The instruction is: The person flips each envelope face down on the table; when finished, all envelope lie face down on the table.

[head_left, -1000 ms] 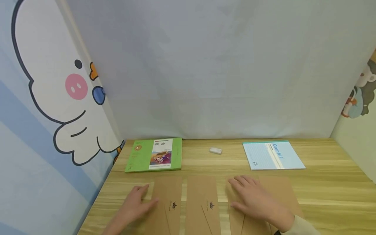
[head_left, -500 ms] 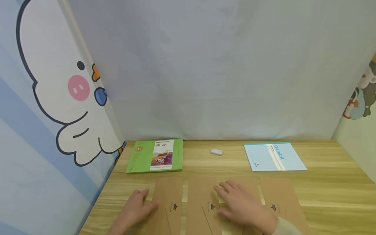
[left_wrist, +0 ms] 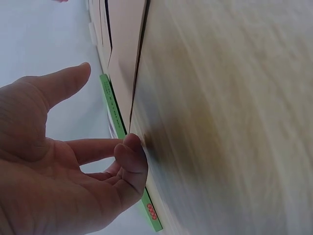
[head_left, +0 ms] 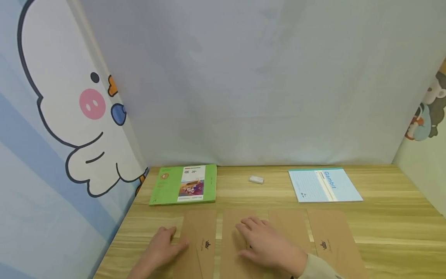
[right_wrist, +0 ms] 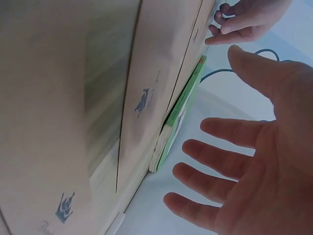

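Observation:
Several brown kraft envelopes with small crown prints lie in a row on the wooden table. My left hand [head_left: 156,250] is at the left edge of the leftmost envelope [head_left: 195,255], fingers loosely bent, holding nothing. In the left wrist view its fingertips are close to the tabletop, and the thumb stands apart. My right hand [head_left: 268,244] is over the second envelope [head_left: 231,228], covering part of its crown print. Its fingers [right_wrist: 215,156] are spread and relaxed above the envelopes in the right wrist view. To its right are the third envelope [head_left: 287,221] and the rightmost envelope [head_left: 336,240].
Behind the envelopes are a green book [head_left: 209,186] on the left, a white eraser [head_left: 256,179] in the middle and a light blue notebook [head_left: 325,186] on the right. A pale curtain [head_left: 251,97] hangs along the table's [head_left: 393,217] back edge.
My right hand has moved left, from between the third and rightmost envelopes to over the second, uncovering the rightmost one. My left hand has barely moved. The envelopes look still.

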### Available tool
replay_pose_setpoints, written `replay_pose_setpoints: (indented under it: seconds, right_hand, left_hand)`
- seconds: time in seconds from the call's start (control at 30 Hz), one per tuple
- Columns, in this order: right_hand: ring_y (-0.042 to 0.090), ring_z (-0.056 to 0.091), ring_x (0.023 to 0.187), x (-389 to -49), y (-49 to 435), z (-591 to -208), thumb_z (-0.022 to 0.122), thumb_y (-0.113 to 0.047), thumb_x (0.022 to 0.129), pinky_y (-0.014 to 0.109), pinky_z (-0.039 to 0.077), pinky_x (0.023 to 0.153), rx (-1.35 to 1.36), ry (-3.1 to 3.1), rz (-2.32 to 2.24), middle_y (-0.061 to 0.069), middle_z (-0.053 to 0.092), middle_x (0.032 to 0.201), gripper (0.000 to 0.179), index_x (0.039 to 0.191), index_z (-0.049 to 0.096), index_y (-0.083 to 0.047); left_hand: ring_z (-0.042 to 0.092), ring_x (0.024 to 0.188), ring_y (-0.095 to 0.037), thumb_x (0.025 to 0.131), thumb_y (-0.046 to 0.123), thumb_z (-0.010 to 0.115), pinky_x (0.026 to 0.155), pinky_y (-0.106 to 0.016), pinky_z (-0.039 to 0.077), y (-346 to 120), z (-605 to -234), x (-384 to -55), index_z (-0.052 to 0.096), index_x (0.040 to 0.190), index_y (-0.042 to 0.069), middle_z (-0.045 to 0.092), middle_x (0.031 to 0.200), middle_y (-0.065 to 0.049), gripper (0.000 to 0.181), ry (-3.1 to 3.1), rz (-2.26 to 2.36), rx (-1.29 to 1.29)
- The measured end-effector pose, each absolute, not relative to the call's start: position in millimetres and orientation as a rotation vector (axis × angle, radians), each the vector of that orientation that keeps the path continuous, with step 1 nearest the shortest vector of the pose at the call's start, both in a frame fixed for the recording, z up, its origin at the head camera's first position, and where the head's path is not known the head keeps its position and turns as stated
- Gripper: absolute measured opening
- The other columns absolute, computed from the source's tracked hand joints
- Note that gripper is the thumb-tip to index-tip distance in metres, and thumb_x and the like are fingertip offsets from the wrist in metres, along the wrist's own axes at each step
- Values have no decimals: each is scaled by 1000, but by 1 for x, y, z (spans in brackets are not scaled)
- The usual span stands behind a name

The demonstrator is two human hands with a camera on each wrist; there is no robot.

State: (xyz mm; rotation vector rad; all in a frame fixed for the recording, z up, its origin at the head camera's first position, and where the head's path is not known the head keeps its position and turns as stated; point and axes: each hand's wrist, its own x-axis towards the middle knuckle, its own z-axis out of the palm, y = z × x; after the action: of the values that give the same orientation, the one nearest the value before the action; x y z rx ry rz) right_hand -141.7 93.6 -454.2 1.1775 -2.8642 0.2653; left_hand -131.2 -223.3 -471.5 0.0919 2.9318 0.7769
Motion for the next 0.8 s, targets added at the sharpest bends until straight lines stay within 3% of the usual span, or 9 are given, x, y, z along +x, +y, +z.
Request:
replay_pose_setpoints:
  seconds: [0.8]
  right_hand:
    - [24, 48, 115, -136, 44, -474, 61, -61, 83, 41, 42, 92, 1211, -2880, 81, 4, 54, 126, 69, 130, 54, -11]
  left_hand:
    - [51, 78, -25, 77, 40, 77, 78, -48, 47, -226, -477, -135, 56, 116, -17, 52, 85, -13, 72, 2941, 742, 78]
